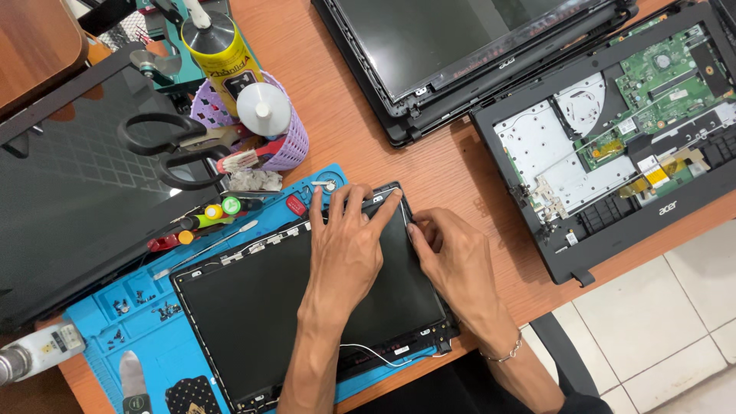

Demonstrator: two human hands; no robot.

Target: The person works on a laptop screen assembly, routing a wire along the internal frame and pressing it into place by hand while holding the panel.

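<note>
Laptop lid (pixel 261 322) lies on the blue work mat (pixel 100 322), both hands at its top right corner.
Head view: left hand (pixel 346 245) presses flat, fingers spread, on the lid; right hand (pixel 452 257) pinches the lid's right edge with fingertips together. Scissors (pixel 172 149) lie beside a purple basket (pixel 295 146).

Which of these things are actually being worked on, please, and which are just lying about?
In hand:
left hand
right hand
screen lid
blue mat

Lying about:
scissors
purple basket
yellow bottle
opened laptop base
second screen
</note>
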